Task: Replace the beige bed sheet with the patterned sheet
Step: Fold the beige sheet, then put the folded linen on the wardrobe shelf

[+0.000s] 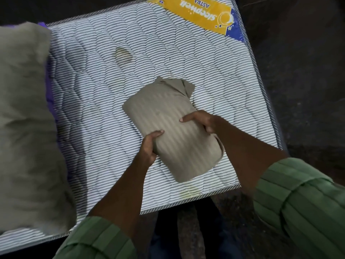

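Where it lies on the mattress (97, 94), hands grip folded beige sheet (168, 116).

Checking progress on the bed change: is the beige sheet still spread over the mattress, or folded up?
Folded. The beige sheet is a compact bundle gripped by both hands, on the bare striped mattress.

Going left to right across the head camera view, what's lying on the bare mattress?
Beige pillow → brownish stain → left hand → folded beige sheet → right hand; both hands grip the sheet. The yellow brand label sits at the far right corner.
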### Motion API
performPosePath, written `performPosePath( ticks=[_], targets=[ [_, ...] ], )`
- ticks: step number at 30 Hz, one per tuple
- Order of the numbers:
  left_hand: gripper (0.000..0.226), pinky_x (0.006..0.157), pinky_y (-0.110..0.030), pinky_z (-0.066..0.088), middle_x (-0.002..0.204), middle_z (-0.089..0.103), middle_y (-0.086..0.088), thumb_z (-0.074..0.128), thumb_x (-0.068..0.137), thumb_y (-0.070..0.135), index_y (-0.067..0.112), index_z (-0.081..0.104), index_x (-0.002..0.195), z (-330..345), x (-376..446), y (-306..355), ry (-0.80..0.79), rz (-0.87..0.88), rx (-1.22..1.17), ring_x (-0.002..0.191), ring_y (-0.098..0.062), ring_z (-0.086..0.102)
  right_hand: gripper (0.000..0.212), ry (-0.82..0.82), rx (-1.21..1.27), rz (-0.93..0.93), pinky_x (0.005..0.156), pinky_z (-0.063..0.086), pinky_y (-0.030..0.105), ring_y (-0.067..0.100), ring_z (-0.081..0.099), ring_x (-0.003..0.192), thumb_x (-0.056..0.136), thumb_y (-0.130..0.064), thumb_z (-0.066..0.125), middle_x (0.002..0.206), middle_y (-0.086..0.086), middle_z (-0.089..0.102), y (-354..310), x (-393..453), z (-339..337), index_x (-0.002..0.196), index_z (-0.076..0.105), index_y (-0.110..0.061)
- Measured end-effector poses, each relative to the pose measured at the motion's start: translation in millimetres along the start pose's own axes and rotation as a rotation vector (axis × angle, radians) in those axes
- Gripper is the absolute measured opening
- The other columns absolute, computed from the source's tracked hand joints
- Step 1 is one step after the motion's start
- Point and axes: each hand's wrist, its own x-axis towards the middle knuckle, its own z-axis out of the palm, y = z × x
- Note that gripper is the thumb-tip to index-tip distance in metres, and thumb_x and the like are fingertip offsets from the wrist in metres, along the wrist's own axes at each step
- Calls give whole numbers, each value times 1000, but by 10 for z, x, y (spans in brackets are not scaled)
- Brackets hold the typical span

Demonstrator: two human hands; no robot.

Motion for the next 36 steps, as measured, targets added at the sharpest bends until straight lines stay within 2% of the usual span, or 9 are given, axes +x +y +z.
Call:
performPosePath(
  ticks=[3, 7, 11, 13, 20, 27, 30, 33, 36],
  targets=[
    [43, 91, -41, 54, 112, 74, -11, 77, 73, 15, 11, 71, 116, -76, -166, 126, 11, 20, 88, 95, -31, 69, 53, -129, 148, 8, 104, 52, 54, 36, 70, 111, 74, -14, 83, 117, 15, 75, 115, -253, 85, 125, 68, -9],
    [51, 94, -44, 56, 119, 73, -16, 77, 71, 12, 5, 70, 121, 12, -462, 365, 2, 61, 164, 98, -33, 71, 58, -71, 289, -110, 99, 55, 51, 35, 72, 109, 70, -6, 84, 116, 14, 75, 129, -671, 160, 125, 69, -7],
    [42, 78, -36, 60, 113, 74, -16, 70, 77, 5, 2, 70, 119, 385, -1051, 612, -65, 82, 237, 93, -32, 73, 52, 8, 394, -164, 92, 59, 45, 34, 73, 105, 71, -3, 81, 112, 14, 76, 68, -1430, 127, 122, 70, -6],
    [44, 75, -36, 60, 112, 75, -15, 73, 73, 6, 3, 71, 117, 577, -1339, 710, -77, 93, 288, 93, -32, 73, 57, 47, 466, -179, 93, 59, 50, 36, 73, 104, 68, -5, 83, 113, 15, 76, 92, -1773, 99, 123, 70, -6],
    [61, 88, -47, 60, 107, 77, -12, 88, 52, 11, 2, 74, 111, 1380, -2355, 1030, -173, 184, 541, 100, -34, 73, 101, 254, 674, -254, 92, 58, 57, 36, 75, 98, 33, -25, 98, 111, 10, 77, 276, -2824, -225, 128, 65, -14],
    [45, 82, -41, 62, 103, 78, -8, 86, 68, 6, 6, 72, 111, 2256, -3301, 1077, -404, 378, 716, 93, -28, 75, 108, 421, 969, -457, 97, 55, 54, 31, 74, 103, 31, -25, 102, 114, 4, 77, 590, -3935, -457, 130, 62, -16],
    [50, 76, -37, 61, 104, 78, -6, 86, 68, 6, 9, 69, 115, 2537, -3627, 941, -509, 409, 799, 93, -25, 76, 85, 459, 1072, -498, 99, 55, 53, 33, 73, 107, 48, -17, 97, 116, 10, 76, 731, -4596, -272, 128, 68, -9],
    [54, 81, -40, 62, 105, 78, -7, 88, 67, 7, 8, 67, 117, 2791, -3868, 721, -601, 406, 896, 95, -26, 76, 55, 485, 1187, -553, 99, 56, 49, 33, 72, 108, 66, -8, 85, 115, 14, 76, 971, -5076, -106, 120, 73, -5],
    [48, 79, -38, 62, 101, 79, -5, 87, 68, 5, 11, 66, 111, 3011, -4128, 338, -685, 380, 985, 93, -23, 76, 53, 554, 1306, -597, 98, 56, 49, 33, 72, 108, 69, -7, 84, 115, 14, 76, 1384, -5365, -30, 121, 73, -5]
  ],
)
